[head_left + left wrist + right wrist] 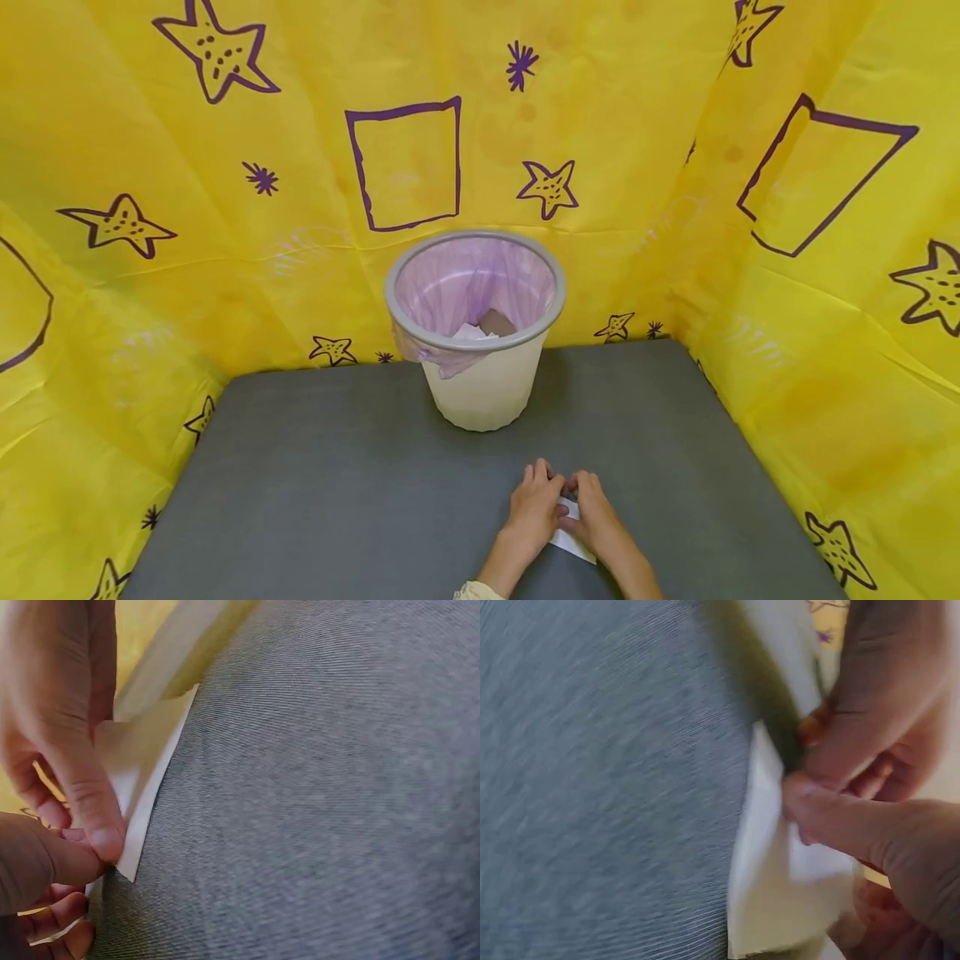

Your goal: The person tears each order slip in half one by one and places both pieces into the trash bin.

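A small white piece of paper (572,543) is held between both hands above the grey surface. The right hand (600,518) pinches it, with the thumb (832,814) lying flat across its face. Close beside, the left hand (532,507) pinches the paper near one end, its thumb (64,859) almost meeting the right thumb. In the left wrist view the paper (154,750) slants upward with a straight long edge. Fingers behind the paper are partly hidden.
Beyond the hands stands a cream waste bin (483,392) with a grey rim and a thin purple liner (438,287). White scraps (471,332) and a brown piece (497,322) lie inside. Yellow patterned cloth (315,275) encloses the grey tabletop (337,483) at the back and sides.
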The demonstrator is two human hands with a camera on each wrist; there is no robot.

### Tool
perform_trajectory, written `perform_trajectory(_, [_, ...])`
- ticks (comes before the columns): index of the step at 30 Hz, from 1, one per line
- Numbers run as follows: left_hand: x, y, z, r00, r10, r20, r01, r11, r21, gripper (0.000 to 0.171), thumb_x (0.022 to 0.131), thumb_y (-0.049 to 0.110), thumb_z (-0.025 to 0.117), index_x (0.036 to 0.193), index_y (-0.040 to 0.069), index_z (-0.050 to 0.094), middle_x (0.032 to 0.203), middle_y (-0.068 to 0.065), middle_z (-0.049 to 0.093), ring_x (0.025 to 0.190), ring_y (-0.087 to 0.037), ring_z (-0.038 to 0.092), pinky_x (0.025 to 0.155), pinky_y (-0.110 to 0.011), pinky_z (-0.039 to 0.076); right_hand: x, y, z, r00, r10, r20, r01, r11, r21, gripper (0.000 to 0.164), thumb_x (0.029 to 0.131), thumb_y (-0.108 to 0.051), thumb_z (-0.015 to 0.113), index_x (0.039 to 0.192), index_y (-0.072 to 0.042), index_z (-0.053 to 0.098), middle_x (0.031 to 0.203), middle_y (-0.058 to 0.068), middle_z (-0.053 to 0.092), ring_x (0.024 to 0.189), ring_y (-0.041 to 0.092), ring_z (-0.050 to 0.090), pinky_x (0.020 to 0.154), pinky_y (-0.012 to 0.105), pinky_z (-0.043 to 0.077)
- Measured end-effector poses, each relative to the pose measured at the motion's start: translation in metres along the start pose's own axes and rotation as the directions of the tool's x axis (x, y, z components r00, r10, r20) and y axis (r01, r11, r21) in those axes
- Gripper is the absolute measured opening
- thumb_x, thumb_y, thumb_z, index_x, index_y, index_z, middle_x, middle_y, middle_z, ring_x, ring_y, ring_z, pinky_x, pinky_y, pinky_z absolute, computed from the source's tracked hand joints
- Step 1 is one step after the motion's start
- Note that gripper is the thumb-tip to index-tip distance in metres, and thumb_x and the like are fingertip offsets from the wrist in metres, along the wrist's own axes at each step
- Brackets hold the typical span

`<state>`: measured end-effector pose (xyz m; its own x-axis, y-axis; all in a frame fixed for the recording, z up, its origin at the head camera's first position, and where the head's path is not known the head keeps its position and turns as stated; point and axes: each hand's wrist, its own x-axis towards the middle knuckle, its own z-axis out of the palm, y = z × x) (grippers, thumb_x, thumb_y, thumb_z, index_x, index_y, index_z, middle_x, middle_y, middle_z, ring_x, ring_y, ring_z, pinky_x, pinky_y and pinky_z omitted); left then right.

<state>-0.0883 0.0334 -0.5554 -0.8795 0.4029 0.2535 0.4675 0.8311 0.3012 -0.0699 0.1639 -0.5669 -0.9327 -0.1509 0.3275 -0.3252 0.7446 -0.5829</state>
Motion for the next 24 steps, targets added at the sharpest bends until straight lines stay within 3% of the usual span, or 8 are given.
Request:
perform_trajectory(5, [-0.005,-0.001,-0.004,0.999,-0.041,-0.013,0.040,0.998,-0.057,0.018,0.077,0.020,0.079,0.078,0.019,0.061,0.096,0.001,0.053,0.085,-0.015,0.050,0.056,-0.020,0.040,0.002,0.001,-0.006,0.998,-0.035,-0.056,0.041,0.992,0.115,0.043,0.061,0.019,0.075,0.092,-0.002,0.054,0.079,0.001,0.051,0.070,0.011,0.049,0.061,0.023,0.041])
perform_trajectory(11, [-0.008,-0.016,-0.026,0.990,-0.138,-0.021,0.131,0.968,-0.213,0.010,0.086,0.022,0.071,0.082,0.019,0.062,0.089,0.007,0.061,0.082,-0.012,0.056,0.059,-0.022,0.043,0.007,-0.003,-0.011,1.000,-0.031,0.002,0.030,0.989,0.146,0.014,0.081,-0.002,0.072,0.083,-0.011,0.061,0.077,-0.004,0.064,0.068,0.002,0.053,0.059,0.022,0.044])
perform_trajectory(14, [-0.006,-0.027,-0.042,0.991,-0.119,-0.059,0.100,0.960,-0.263,0.006,0.088,0.021,0.069,0.085,0.018,0.064,0.083,0.007,0.066,0.076,-0.009,0.058,0.061,-0.021,0.044,0.015,-0.011,-0.008,0.998,-0.059,-0.022,0.062,0.982,0.178,0.010,0.084,-0.005,0.070,0.083,-0.011,0.063,0.075,-0.004,0.064,0.066,-0.004,0.048,0.056,0.019,0.041])
perform_trajectory(19, [-0.006,-0.042,-0.066,0.985,-0.097,-0.146,0.040,0.937,-0.348,0.005,0.089,0.021,0.067,0.088,0.016,0.069,0.084,0.005,0.071,0.075,-0.007,0.064,0.063,-0.021,0.049,0.038,-0.028,-0.008,0.983,-0.181,-0.026,0.182,0.954,0.237,0.005,0.091,-0.008,0.065,0.086,-0.008,0.065,0.079,-0.001,0.067,0.067,-0.003,0.051,0.056,0.018,0.043])
perform_trajectory(24, [-0.010,-0.054,-0.082,0.944,-0.106,-0.312,-0.040,0.903,-0.427,0.005,0.090,0.013,0.067,0.086,0.012,0.070,0.082,0.002,0.072,0.071,-0.006,0.065,0.062,-0.017,0.050,0.058,-0.050,-0.011,0.964,-0.262,-0.041,0.262,0.915,0.307,0.008,0.092,-0.005,0.063,0.087,-0.010,0.066,0.080,-0.001,0.069,0.067,-0.003,0.053,0.057,0.017,0.046])
